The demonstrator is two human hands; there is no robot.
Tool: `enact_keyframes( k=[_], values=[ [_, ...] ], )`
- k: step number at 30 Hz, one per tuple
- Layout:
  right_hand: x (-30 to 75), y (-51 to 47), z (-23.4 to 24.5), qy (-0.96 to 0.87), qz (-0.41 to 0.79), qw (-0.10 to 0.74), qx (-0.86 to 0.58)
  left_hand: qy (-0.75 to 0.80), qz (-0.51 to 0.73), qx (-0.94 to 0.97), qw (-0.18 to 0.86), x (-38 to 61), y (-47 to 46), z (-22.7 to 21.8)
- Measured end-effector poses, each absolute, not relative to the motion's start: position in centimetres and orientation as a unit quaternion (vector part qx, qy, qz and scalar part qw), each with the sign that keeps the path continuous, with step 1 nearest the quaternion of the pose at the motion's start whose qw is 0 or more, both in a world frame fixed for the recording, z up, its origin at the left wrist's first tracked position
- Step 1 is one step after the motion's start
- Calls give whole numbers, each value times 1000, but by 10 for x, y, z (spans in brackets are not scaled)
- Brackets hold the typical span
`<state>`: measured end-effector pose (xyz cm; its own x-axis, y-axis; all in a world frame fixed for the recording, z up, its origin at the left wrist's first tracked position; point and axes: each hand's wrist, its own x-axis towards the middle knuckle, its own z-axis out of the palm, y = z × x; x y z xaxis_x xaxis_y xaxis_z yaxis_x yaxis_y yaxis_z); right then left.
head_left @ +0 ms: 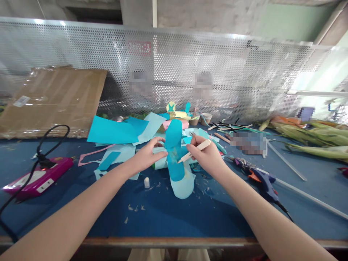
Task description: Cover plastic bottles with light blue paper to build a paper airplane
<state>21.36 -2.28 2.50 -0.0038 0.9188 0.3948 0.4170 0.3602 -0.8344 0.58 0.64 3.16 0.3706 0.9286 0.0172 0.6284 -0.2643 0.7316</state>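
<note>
My left hand (pixel 149 154) is curled around a pale paper roll (pixel 160 162) with teal and light-blue paper wings (pixel 175 159) glued across it, holding it on the blue table. My right hand (pixel 204 154) pinches a wooden craft stick (pixel 194 151) whose tip touches the teal strip at the middle of the paper piece. A light-blue rounded wing (pixel 185 185) hangs toward me below the roll.
Teal and light-blue paper sheets (pixel 114 132) lie behind the hands. A magenta device (pixel 38 176) with a black cable sits left, a blue glue gun (pixel 262 179) right. Cardboard (pixel 51 99) leans on the perforated metal screen (pixel 244 72). Green leaves (pixel 312 136) and sticks lie far right.
</note>
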Motion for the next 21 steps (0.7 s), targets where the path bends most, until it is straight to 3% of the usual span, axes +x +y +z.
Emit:
enact_keyframes(
  k=[21],
  values=[
    [214,-24,26,-663,257,486,-508,514,229,758,328,6,5,33]
  ],
)
